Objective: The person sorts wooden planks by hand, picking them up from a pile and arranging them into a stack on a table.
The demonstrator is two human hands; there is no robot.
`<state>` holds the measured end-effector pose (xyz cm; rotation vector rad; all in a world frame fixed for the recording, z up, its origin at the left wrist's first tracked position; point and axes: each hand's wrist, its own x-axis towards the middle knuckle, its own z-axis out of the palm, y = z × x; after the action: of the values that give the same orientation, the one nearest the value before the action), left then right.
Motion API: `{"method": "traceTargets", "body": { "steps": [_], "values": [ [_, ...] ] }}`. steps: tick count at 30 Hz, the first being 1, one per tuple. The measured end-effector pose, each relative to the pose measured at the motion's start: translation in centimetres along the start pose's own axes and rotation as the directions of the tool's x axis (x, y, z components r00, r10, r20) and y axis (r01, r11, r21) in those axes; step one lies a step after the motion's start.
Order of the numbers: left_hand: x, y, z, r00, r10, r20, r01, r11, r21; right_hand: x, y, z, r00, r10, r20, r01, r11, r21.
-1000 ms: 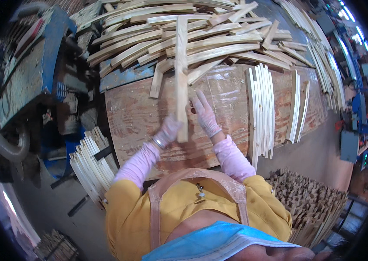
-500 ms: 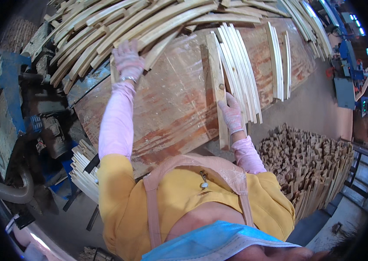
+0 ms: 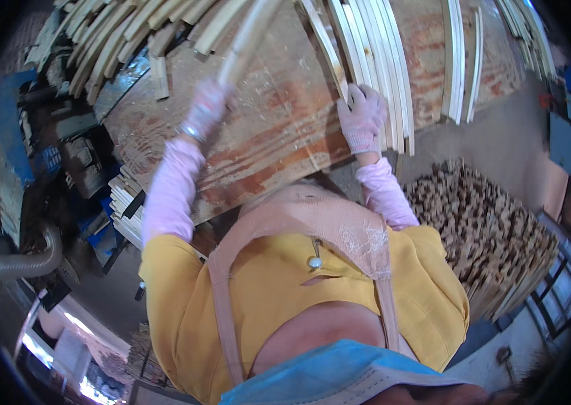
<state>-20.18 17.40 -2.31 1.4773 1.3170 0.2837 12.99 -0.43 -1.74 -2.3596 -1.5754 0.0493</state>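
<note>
While both arms reach forward over the counter (image 3: pixel 272 145), each gloved hand is closed on wood. The left hand (image 3: pixel 206 108) is wrapped around the lower end of a pale curved slat (image 3: pixel 248 37), which rises from the fist up and to the right toward the top edge of the view, lifted clear of the counter surface. The right hand (image 3: pixel 362 118) grips the near end of a thin slat (image 3: pixel 326 47) that slants up and to the left; this slat lies at the left edge of a row of slats (image 3: pixel 383 67) set side by side on the counter, and the hand's fingers overlap the near ends of that row. Whether the thin slat rests on the counter or is raised slightly cannot be told.

The counter is a worn reddish-brown board, scuffed and dusty. A loose heap of slats (image 3: pixel 117 40) covers its far left part, well apart from the right hand and just beyond the left one. 2 more curved slats (image 3: pixel 464 61) lie farther right on the board.

Below the counter on the right stands a stack of short wood pieces (image 3: pixel 488 229), ends facing outward. On the left sit a blue machine (image 3: pixel 9 135) and a grey ribbed hose (image 3: pixel 19 260), with a bundle of pale strips (image 3: pixel 127 209) near the counter's edge.
</note>
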Motion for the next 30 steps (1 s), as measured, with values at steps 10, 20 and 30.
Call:
{"method": "traceTargets", "body": {
  "steps": [10, 20, 30],
  "values": [
    [-10.2, 1.5, 13.2, 0.879, 0.089, 0.469, 0.274, 0.709, -0.649, 5.1, -8.6, -1.5, 0.894, 0.216, 0.393, -0.447, 0.481, 0.754],
    [7.7, 4.0, -1.1, 0.907, 0.308, -0.285, 0.045, 0.604, 0.796, -0.9, -1.6, 0.9, 0.990, 0.117, -0.073, -0.124, 0.988, -0.091],
    [3.7, 5.2, -0.6, 0.984, 0.173, -0.040, -0.111, 0.774, 0.624, -0.2, -3.1, 2.4, 0.978, 0.194, 0.071, -0.204, 0.965, 0.167]
  ]
}}
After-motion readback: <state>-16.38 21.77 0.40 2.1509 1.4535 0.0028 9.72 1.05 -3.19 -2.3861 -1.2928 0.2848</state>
